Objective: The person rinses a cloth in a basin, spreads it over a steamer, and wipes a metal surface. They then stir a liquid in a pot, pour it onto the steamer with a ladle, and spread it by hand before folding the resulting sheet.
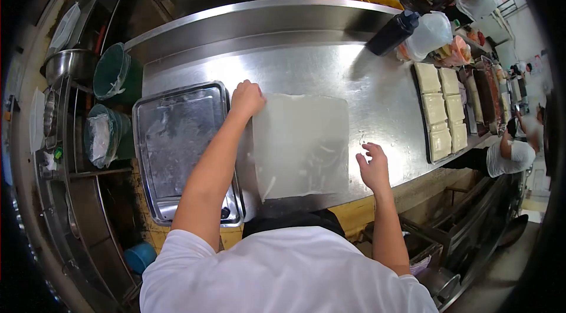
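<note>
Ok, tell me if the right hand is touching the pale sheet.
Apart: the head view shows a strip of metal counter between the right hand and the pale sheet.

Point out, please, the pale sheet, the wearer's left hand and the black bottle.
Pale sheet (pixel 301 145), head view: middle of its surface.
Left hand (pixel 248 100), head view: its back.
Black bottle (pixel 391 35), head view: its body.

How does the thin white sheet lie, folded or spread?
Spread: the white sheet lies flat on the steel counter, outline roughly square.
</note>
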`<state>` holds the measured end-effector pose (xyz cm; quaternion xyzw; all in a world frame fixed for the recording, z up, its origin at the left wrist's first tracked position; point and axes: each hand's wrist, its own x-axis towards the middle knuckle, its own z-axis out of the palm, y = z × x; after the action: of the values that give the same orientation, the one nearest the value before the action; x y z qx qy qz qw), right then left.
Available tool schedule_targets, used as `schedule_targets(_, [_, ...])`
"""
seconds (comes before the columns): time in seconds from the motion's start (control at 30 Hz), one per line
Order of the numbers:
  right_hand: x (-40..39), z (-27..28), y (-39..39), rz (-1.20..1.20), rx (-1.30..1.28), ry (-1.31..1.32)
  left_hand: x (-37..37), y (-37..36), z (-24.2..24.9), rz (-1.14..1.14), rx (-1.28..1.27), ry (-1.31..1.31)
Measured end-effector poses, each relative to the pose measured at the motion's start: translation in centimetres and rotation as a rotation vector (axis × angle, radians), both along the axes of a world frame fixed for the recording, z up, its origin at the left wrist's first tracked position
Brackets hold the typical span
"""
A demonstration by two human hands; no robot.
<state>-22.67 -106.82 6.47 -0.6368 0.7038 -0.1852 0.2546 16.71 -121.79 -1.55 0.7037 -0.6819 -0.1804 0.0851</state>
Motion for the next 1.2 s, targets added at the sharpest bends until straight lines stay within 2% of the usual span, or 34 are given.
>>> schedule_targets(0.1, [0.0, -0.4, -1.1, 0.018, 0.005, -0.029, -0.4, -0.1, -0.2, 0.082, 0.066, 0.128])
schedule_targets(0.2, [1.5, -0.4, -3.1, 0.083, 0.025, -0.057, -0.6, -0.4, -0.6, 0.063, 0.132, 0.097])
schedule_targets(0.3, [4.3, -0.2, -5.7, 0.154, 0.012, -0.093, -0.4, -0.5, -1.5, 0.056, 0.095, 0.17])
schedule_targets(0.4, [7.3, 0.0, -9.3, 0.23, 0.013, -0.139, -0.7, -0.6, -1.7, 0.217, 0.129, 0.365])
schedule_targets(0.5, [11.0, 0.0, -13.6, 0.27, 0.072, -0.189, -1.6, -0.5, -0.3, 0.275, 0.184, 0.371])
schedule_targets(0.53, [12.3, 0.1, -15.0, 0.275, 0.123, -0.193, -1.5, -0.5, 0.1, 0.226, 0.182, 0.32])
schedule_targets(0.6, [14.9, -2.1, -18.0, 0.342, 0.078, -0.2, -1.4, -0.4, 0.9, 0.128, 0.181, 0.218])
schedule_targets(0.67, [17.8, -1.5, -20.0, 0.427, 0.123, -0.177, -1.1, -0.7, 2.0, 0.099, 0.237, 0.221])
schedule_targets(0.77, [20.7, -4.5, -22.9, 0.745, 0.111, -0.09, -0.7, -0.5, 3.5, 0.101, 0.211, 0.275])
schedule_targets(0.83, [21.9, -3.9, -23.6, 0.766, 0.521, -0.015, -0.6, 0.0, 5.0, 0.13, 0.195, 0.324])
schedule_targets(0.87, [22.2, -3.4, -23.8, 0.769, 0.727, 0.024, -0.6, 0.2, 5.9, 0.152, 0.206, 0.346])
schedule_targets(0.97, [20.1, -5.1, -24.7, 0.867, 0.796, 0.271, -0.1, 0.3, 5.9, 0.174, 0.19, 0.38])
schedule_targets(1.1, [14.6, -3.7, -25.2, 0.839, 0.796, 0.41, 0.5, -0.1, 5.2, 0.169, 0.189, 0.387])
schedule_targets(1.2, [10.6, -2.9, -25.1, 0.865, 0.688, 0.546, 0.7, -0.7, 3.7, 0.155, 0.193, 0.372])
